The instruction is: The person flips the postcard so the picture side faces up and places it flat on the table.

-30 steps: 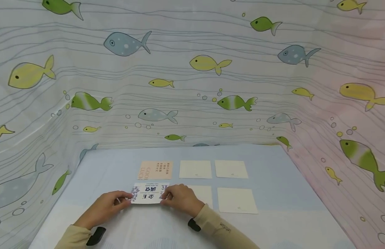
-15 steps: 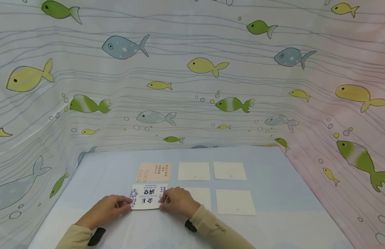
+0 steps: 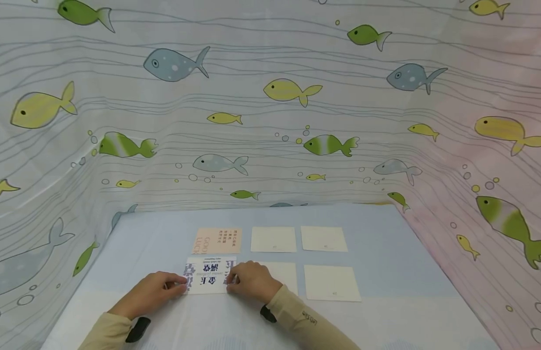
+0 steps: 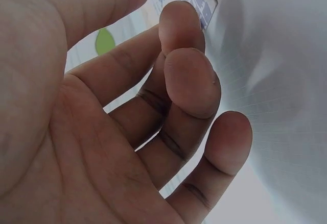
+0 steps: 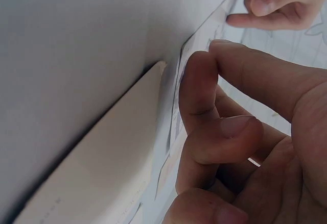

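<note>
Centrally, a white printed card (image 3: 210, 276) with purple patterning at its sides and dark blue Chinese characters, upside down to the wearer, lies in the near left place of a two-row, three-column layout. At its right edge the right hand (image 3: 255, 282) brings thumb and index fingertip together, apparently pinching the card, its other fingers curled. At the left edge the left hand (image 3: 154, 291) reaches in with loosely bent fingers; its tips touch or nearly touch the card, and I cannot tell whether they grip it. The step in hand looks like straightening this card into line with its neighbours; the next move probably calls for a last light nudge, then letting go without dragging the edge. Just beyond it lies a peach card (image 3: 217, 241) with large "LUCK" lettering turned sideways. Cream cards fill the other places: one beside the right hand, partly hidden (image 3: 289, 273), another at near right (image 3: 332, 283), and two in the far row, middle (image 3: 273, 239) and right (image 3: 324, 238). All rest on a pale blue and white table covering (image 3: 397, 262), and behind rises a curtain (image 3: 270, 121) printed with green, yellow and blue fish.
</note>
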{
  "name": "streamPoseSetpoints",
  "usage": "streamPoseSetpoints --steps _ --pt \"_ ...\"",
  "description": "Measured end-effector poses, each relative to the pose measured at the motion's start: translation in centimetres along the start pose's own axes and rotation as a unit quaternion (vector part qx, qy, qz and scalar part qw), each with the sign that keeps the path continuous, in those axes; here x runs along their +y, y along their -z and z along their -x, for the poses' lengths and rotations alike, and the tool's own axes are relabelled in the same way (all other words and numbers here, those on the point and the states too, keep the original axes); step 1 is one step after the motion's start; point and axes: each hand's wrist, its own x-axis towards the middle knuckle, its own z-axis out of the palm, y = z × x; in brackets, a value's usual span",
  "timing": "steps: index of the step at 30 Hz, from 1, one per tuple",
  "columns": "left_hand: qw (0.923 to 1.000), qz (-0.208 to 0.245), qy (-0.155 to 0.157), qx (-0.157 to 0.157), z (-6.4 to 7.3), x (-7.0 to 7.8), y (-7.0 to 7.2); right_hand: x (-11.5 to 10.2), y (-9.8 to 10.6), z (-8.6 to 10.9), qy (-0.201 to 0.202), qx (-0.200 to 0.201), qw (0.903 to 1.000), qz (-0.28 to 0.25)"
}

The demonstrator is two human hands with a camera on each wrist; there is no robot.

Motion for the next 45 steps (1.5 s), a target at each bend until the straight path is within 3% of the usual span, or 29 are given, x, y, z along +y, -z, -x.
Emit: streamPoseSetpoints --steps 9,16,21,28,40,45 --pt "0.9999 -0.013 -0.007 0.004 -0.1 0.2 0.0 0.5 0.8 0.0 0.010 -0.006 0.9998 -0.014" --pt "0.9992 -0.034 -0.016 0.015 -0.1 0.7 0.2 2.7 4.0 -0.1 0.000 0.031 0.9981 -0.054" --pt "0.9980 -0.041 -0.023 0.042 -0.9 1.5 0.3 4.7 5.6 0.1 -0.010 0.053 0.9963 -0.067" --pt "0.9954 -0.051 -0.056 0.060 -2.9 3.1 0.1 6.8 7.1 0.4 -0.018 0.070 0.9950 -0.070" --pt "0.9890 -0.037 -0.106 0.096 -7.8 5.9 -1.5 9.9 7.2 1.7 -0.011 0.074 0.9957 -0.054" --pt "0.9875 -0.045 -0.118 0.095 -9.9 6.7 -2.3 11.5 7.7 2.2 -0.022 0.086 0.9945 -0.055"
